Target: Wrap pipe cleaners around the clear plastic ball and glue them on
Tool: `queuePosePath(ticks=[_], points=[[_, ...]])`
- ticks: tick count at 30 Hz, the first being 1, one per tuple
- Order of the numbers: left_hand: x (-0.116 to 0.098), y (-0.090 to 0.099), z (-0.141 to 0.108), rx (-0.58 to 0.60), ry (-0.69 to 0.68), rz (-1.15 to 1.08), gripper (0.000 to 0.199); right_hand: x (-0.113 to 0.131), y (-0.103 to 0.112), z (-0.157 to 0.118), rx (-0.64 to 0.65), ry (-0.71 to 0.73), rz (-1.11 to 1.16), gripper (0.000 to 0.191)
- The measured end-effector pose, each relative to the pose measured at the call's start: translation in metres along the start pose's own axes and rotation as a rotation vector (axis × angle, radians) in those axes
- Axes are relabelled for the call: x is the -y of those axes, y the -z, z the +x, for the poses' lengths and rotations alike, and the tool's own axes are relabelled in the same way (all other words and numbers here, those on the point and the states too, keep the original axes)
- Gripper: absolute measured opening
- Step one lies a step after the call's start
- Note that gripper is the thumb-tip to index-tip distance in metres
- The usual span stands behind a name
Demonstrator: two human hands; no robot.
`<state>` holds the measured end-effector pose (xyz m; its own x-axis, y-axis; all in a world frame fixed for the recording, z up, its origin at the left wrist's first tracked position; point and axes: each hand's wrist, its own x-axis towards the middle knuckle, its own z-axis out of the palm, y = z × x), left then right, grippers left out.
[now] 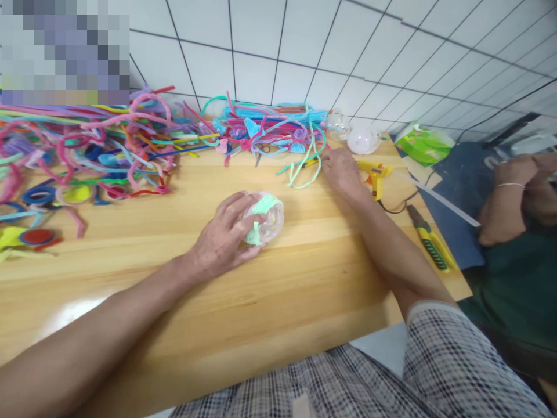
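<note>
My left hand [226,235] is wrapped round a clear plastic ball [275,219] with a mint-green fuzzy strip [263,206] on it, over the middle of the wooden table [304,290]. Farther back and to the right, my right hand [343,171] reaches to the edge of the pipe-cleaner pile. Its fingers are bent near something small and yellow [310,163] and a loose mint-green pipe cleaner [303,174]; what they hold, if anything, is too small to make out. A yellow glue gun [376,175] lies just right of that hand.
Colourful pipe cleaners [117,145] cover the back left. Clear balls [363,140] stand behind my right hand. Yellow-green pliers [429,241], a glue stick [448,206] and a green packet [424,143] are at the right. Another person's arm [505,203] rests beyond the table.
</note>
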<state>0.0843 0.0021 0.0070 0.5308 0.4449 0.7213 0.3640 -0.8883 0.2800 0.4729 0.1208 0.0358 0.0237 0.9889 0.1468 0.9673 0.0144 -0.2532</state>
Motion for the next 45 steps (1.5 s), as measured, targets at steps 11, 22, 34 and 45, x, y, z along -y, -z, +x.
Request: queuePosePath(ticks=[11, 22, 34, 45], points=[[0.000, 0.001, 0.001, -0.001, -0.021, 0.002, 0.063, 0.018, 0.006, 0.006, 0.104, 0.134, 0.039, 0.028], [0.001, 0.000, 0.001, -0.001, -0.010, 0.010, 0.063, 0.003, 0.011, -0.038, 0.002, -0.249, 0.021, 0.028], [0.001, -0.001, 0.001, 0.000, -0.048, 0.012, 0.061, 0.032, 0.037, -0.103, 0.127, -0.217, 0.606, 0.021], [-0.005, 0.003, 0.004, 0.032, -0.076, 0.024, 0.057, 0.100, 0.058, -0.133, 0.363, 0.010, 0.934, 0.046]])
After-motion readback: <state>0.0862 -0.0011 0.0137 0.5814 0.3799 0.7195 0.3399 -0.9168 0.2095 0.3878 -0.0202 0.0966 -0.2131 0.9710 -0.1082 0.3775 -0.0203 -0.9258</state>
